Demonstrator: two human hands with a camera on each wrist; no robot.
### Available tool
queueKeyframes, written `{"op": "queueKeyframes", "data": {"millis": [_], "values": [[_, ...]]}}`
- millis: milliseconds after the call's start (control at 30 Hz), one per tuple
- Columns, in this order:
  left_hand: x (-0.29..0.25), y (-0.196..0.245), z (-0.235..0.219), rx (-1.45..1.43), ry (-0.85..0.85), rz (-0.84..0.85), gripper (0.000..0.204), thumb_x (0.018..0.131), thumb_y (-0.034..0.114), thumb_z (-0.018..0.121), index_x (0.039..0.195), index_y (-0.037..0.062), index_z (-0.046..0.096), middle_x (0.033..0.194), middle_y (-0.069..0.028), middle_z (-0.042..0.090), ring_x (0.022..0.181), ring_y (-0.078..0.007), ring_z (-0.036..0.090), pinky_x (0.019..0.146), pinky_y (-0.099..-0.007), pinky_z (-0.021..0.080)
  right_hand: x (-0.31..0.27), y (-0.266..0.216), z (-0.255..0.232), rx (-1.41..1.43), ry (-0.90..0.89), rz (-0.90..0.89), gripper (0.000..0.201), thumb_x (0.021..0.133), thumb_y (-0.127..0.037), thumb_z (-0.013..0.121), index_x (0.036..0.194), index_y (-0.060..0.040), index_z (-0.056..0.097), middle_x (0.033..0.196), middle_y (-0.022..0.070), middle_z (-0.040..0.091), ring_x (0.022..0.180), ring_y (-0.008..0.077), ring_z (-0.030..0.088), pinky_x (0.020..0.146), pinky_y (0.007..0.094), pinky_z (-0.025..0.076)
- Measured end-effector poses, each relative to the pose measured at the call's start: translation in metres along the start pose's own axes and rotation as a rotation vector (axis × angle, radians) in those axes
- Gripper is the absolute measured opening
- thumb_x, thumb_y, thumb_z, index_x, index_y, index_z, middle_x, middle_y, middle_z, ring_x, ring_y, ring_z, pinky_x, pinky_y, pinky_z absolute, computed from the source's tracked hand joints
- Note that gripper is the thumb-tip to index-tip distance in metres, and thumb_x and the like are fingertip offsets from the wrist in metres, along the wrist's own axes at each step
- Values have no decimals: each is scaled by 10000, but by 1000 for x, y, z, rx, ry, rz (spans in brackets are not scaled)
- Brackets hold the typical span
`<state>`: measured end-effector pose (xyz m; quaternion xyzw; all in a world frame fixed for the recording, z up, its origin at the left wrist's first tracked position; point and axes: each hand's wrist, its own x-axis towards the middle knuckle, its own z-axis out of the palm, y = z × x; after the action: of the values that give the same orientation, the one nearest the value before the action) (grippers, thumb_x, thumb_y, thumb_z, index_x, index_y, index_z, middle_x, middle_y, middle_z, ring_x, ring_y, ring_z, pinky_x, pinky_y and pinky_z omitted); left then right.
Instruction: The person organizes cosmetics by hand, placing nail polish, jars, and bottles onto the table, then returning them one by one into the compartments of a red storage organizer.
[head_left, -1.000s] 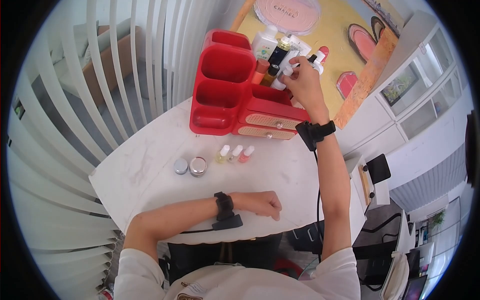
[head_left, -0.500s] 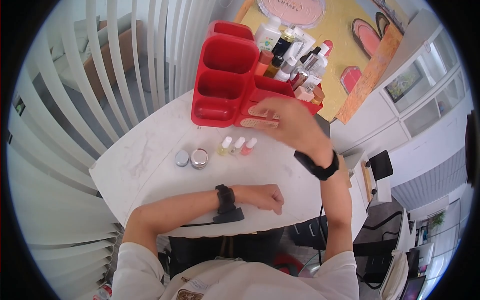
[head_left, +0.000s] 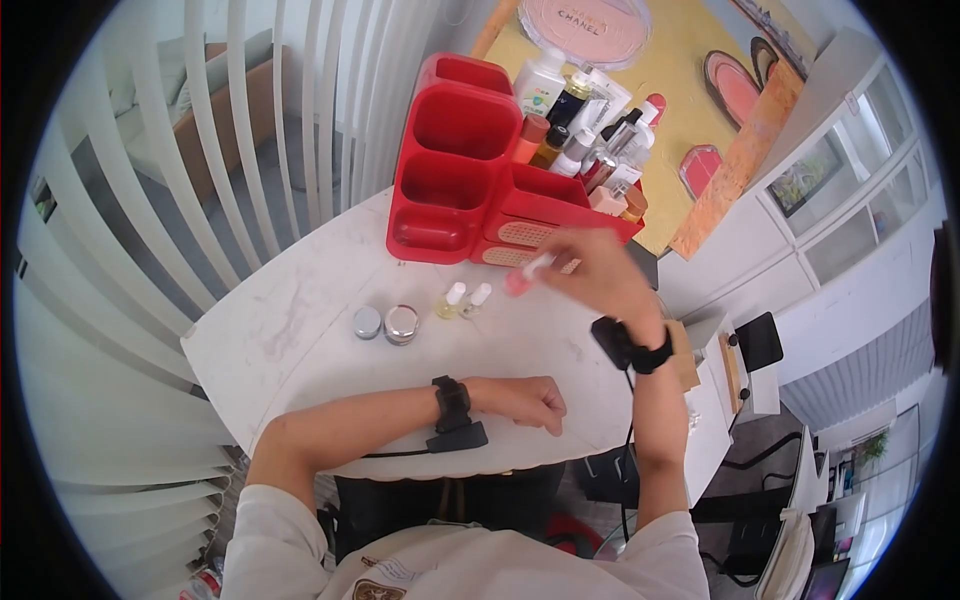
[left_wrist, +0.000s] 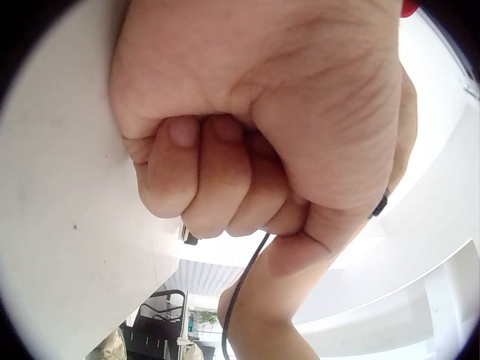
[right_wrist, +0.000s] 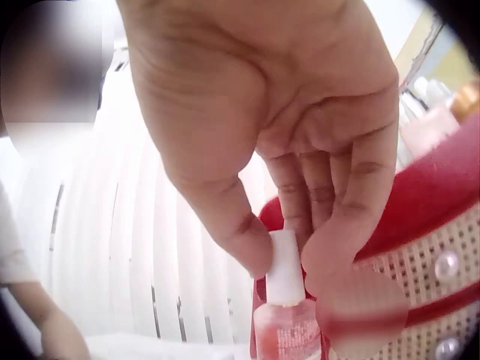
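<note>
My right hand (head_left: 602, 278) pinches the white cap of a small pink bottle (head_left: 518, 283) between thumb and finger, above the table near the drawers. The right wrist view shows this hand (right_wrist: 262, 112) with the pink bottle (right_wrist: 289, 330) upright below its fingertips. Two similar bottles, one yellowish (head_left: 449, 304) and one clear (head_left: 474, 303), stand side by side on the table. To their left are two round jars (head_left: 402, 324). On the table near its front edge rests my left hand (head_left: 523, 402); in the left wrist view its fingers (left_wrist: 217, 180) are curled in, holding nothing visible.
A red organizer (head_left: 432, 240) stands at the back, with empty compartments on its left and bottles and tubes (head_left: 541, 85) crowded on its right. Two woven-front drawers (right_wrist: 457, 292) face the right hand. The white table (head_left: 290, 330) has its edge before the body.
My right hand has come down from the crowded bottles at the back right and lifted the pink bottle from the row of small bottles. The left hand has hardly moved.
</note>
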<state>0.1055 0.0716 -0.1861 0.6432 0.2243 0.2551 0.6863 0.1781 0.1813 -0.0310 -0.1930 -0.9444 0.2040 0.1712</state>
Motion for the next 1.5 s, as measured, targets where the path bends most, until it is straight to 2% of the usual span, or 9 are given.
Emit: {"op": "queueKeyframes", "data": {"millis": [100, 300, 433, 700, 900, 967, 1133, 1367, 1500], "values": [[-1, 1, 1, 15, 11, -7, 401, 840, 176, 632, 539, 118, 373, 510, 72, 319, 475, -40, 296, 473, -273, 236, 13, -13, -41, 143, 189, 89, 183, 802, -81, 715, 948, 23, 678, 761, 55, 672, 690, 112, 635, 643, 277, 514], [1, -1, -1, 1, 5, -11, 400, 840, 174, 635, 545, 124, 369, 514, 76, 318, 476, -36, 294, 472, -268, 234, 60, -14, -50, 169, 439, 14, 230, 815, -85, 689, 1015, 30, 684, 767, 73, 688, 723, 121, 657, 667, 283, 530], [0, 0, 0, -28, -1, -4, 406, 844, 169, 640, 545, 129, 368, 512, 78, 320, 474, -36, 298, 473, -263, 237, 76, 7, -26, -47, 403, -22, 264, 810, -109, 699, 1025, 43, 680, 797, 128, 707, 740, 180, 681, 716, 297, 547], [1, -2, 0, 22, 18, -19, 412, 845, 174, 642, 537, 118, 374, 502, 70, 332, 475, -39, 308, 477, -269, 250, 69, 1, -3, 78, 337, 29, 286, 824, -89, 705, 1068, 40, 632, 857, 134, 714, 786, 181, 688, 718, 300, 548], [1, 0, 0, 15, 15, -29, 410, 842, 186, 644, 538, 114, 378, 503, 69, 341, 478, -38, 314, 479, -265, 252, 30, -23, 1, -62, 485, 38, 280, 797, -54, 723, 1055, 6, 634, 900, 123, 702, 757, 214, 672, 702, 326, 535], [2, 0, 1, 13, -3, -25, 410, 842, 188, 642, 539, 114, 378, 504, 69, 341, 478, -40, 315, 479, -263, 251, 17, -11, 23, 73, 76, -82, 292, 775, -56, 736, 1047, -6, 643, 898, 130, 695, 760, 244, 678, 706, 344, 530], [1, 0, -1, 26, -3, -8, 416, 853, 189, 635, 541, 120, 368, 509, 72, 341, 476, -42, 318, 474, -263, 259, 3, 14, 71, 71, -127, -96, 232, 780, -55, 726, 989, 15, 656, 887, 146, 693, 775, 269, 683, 719, 346, 526], [3, -5, -1, -10, -18, 1, 421, 854, 189, 637, 540, 120, 366, 506, 72, 338, 469, -42, 315, 467, -266, 256, -2, 8, 59, 162, -58, -5, 211, 786, -69, 732, 956, 30, 656, 781, 133, 671, 734, 222, 674, 682, 320, 528], [2, -1, 1, 5, -1, -5, 424, 850, 185, 641, 536, 120, 364, 506, 73, 326, 470, -39, 308, 467, -266, 246, -3, 6, 13, 346, 270, 41, 192, 813, -76, 723, 964, 20, 652, 774, 54, 666, 734, 109, 647, 644, 265, 513]]}}
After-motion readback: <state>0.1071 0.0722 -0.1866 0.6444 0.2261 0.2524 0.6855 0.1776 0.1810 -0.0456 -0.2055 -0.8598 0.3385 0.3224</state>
